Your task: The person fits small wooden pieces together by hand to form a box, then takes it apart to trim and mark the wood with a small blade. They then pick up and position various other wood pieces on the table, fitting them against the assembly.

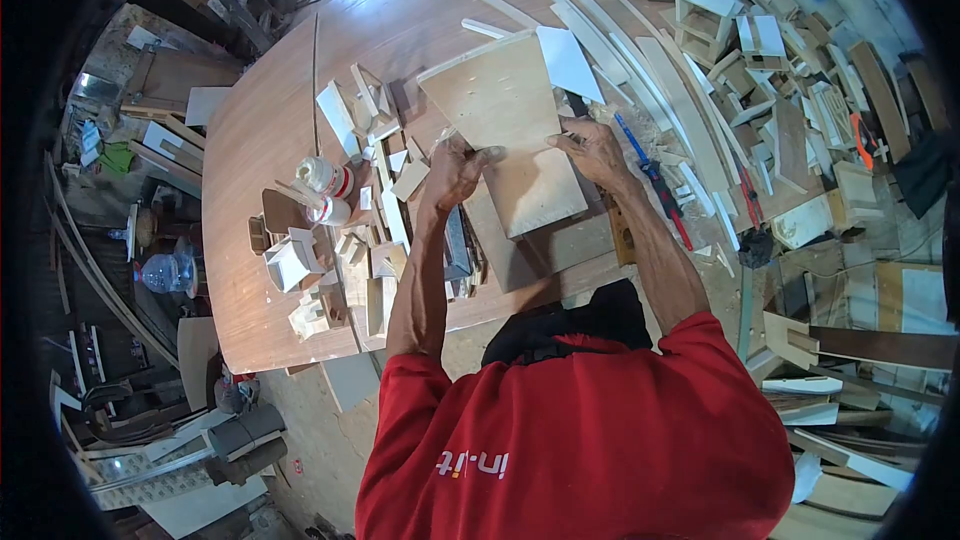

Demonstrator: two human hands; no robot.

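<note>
A light wooden panel with a slanted left side (495,85) is held up over the workbench. Below it, another light wooden board (540,200) meets it along a line between my hands. My left hand (460,168) is closed on the left edge where the two meet, thumb lying across the face. On the opposite edge, my right hand (597,152) pinches the wood between thumb and fingers. Behind the panel's right side a white board (570,62) shows in part. Flat under the lower board is a larger sheet (570,258), partly in shadow.
Left of my arm stand white glue jars (328,208) among several wood offcuts (350,245). A blue-and-red tool (655,180) lies right of my right hand. Long wooden strips (640,65) and piled scraps (790,90) cover the right side of the brown bench (265,130).
</note>
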